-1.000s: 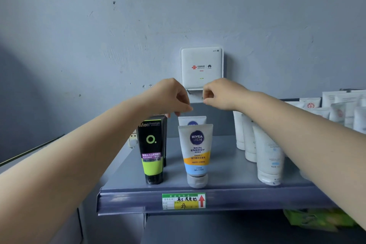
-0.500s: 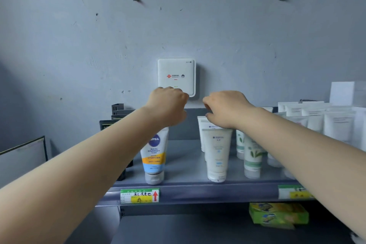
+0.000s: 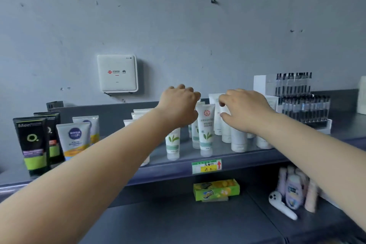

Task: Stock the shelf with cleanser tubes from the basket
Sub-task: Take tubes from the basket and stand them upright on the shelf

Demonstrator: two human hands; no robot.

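Cleanser tubes stand cap-down in rows on the grey upper shelf (image 3: 247,159): black-and-green tubes (image 3: 32,140) at the left, Nivea tubes (image 3: 74,140), green-leaf tubes (image 3: 206,134) in the middle and plain white tubes (image 3: 238,142) to the right. My left hand (image 3: 178,105) hovers over the tops of the green-leaf tubes with curled fingers; what they touch is hidden. My right hand (image 3: 244,109) reaches over the white tubes, thumb and forefinger apart near a tube top. No basket is in view.
A white router box (image 3: 117,73) hangs on the wall above the shelf. A rack of small dark bottles (image 3: 301,101) fills the shelf's right end. On the lower shelf lie a green-yellow pack (image 3: 216,189), pink bottles (image 3: 295,192) and a white object (image 3: 281,206). A price label (image 3: 206,166) marks the shelf edge.
Both hands and my view have shifted right along the shelf, from the Nivea tubes past the white tubes to the green-leaf and plain white rows.
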